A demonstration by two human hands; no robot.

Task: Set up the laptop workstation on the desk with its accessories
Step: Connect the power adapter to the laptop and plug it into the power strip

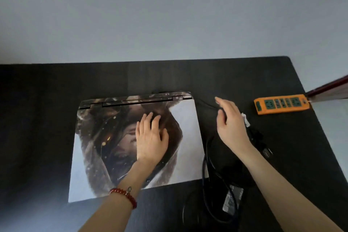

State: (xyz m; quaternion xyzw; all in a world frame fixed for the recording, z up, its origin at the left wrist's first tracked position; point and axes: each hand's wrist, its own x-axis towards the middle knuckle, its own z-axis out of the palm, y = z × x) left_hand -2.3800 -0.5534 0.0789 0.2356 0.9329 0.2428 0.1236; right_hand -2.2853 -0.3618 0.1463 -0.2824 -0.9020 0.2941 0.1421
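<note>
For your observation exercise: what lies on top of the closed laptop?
The left hand rests flat on the laptop lid's printed picture. The picture beneath the palm is hidden.

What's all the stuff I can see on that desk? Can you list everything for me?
desk: one, black, fills the lower half of the view, against a pale wall.
laptop: one, closed, lid covered in a brown and white picture skin, centre of the desk.
power strip: one, orange with green sockets, far right of the desk.
power adapter: one, black brick with a label, near edge, right of the laptop.
cables: black, looped right of the laptop; count unclear.
bracelet: one, red beads, on the left wrist.
left hand: flat on the laptop lid.
right hand: open, above the cables, holding nothing.
</note>
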